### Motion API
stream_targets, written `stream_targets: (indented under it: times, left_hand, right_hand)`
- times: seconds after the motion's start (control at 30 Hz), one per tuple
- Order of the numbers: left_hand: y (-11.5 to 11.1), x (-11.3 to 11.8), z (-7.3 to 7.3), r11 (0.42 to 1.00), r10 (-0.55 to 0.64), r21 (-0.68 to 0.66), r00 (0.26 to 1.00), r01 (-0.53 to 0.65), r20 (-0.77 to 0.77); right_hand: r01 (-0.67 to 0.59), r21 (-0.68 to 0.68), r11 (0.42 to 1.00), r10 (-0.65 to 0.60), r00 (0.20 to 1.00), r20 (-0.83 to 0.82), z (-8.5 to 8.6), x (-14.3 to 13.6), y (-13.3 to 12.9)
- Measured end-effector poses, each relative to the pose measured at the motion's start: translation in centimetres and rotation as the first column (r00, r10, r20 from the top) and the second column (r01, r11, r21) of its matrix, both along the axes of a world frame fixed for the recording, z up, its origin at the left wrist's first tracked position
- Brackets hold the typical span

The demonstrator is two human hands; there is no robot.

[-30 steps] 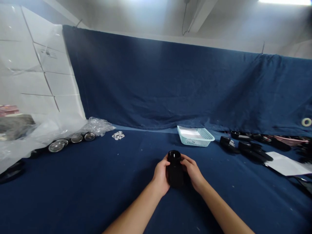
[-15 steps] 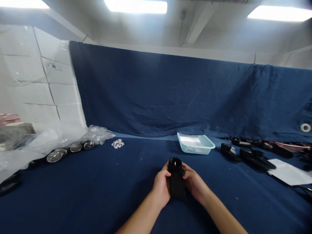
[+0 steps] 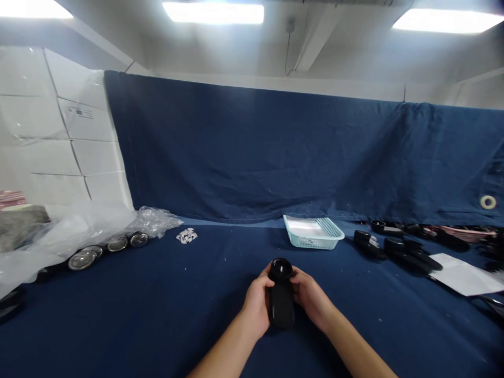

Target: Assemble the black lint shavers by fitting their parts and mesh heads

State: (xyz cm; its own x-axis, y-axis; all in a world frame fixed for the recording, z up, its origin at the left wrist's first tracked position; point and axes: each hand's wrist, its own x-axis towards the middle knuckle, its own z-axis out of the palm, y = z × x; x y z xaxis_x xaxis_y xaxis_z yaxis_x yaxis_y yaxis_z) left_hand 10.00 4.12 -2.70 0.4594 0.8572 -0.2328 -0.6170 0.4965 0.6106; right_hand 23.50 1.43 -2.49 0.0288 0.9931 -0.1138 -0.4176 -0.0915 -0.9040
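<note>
Left forearm [image 3: 226, 349] and right forearm [image 3: 352, 344] bare, stretched forward, converging. Left hand [image 3: 256, 305] and right hand [image 3: 311, 295] near each other, palms inward, fingers curled in grip, thumbs [image 3: 268, 282] uppermost.

Under your fingers [image 3: 268, 282] lies a dark blue work surface [image 3: 157, 310], and beyond them you face a creased dark blue curtain [image 3: 252, 149] with a strip of pale wall [image 3: 275, 83] showing over its top edge. Well to the left of your fingers, white boxes [image 3: 92, 128] stand stacked beside the curtain, and high above, three bright lights [image 3: 213, 13] line a pale ceiling [image 3: 220, 50] crossed by a beam [image 3: 319, 42].
</note>
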Motion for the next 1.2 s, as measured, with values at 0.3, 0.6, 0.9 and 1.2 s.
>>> stream_targets:
  times: [0.3,0.6,0.9,1.2]
  left_hand:
    - [-0.3,0.2,0.4,0.999,0.023,-0.040,0.999,-0.024,-0.025]
    - [-0.4,-0.1,1.0,0.997,-0.075,0.036,0.997,0.074,0.026]
    - [-1.8,0.0,1.7,0.942,-0.114,0.312,0.993,0.120,-0.037]
    - [-1.1,0.4,0.3,0.999,0.046,-0.017,0.994,-0.045,0.098]
  right_hand:
    - [0.014,-0.013,1.000,-0.014,1.000,-0.019,-0.2,0.0,0.1]
    - [0.039,-0.042,0.998,-0.042,0.994,-0.096,-0.6,0.5,0.1]
    - [0.093,-0.023,0.995,-0.095,0.987,-0.126,-0.6,0.8,0.0]
    - [0.221,0.055,0.974,-0.221,0.975,-0.002,-0.4,-1.3,-0.8]
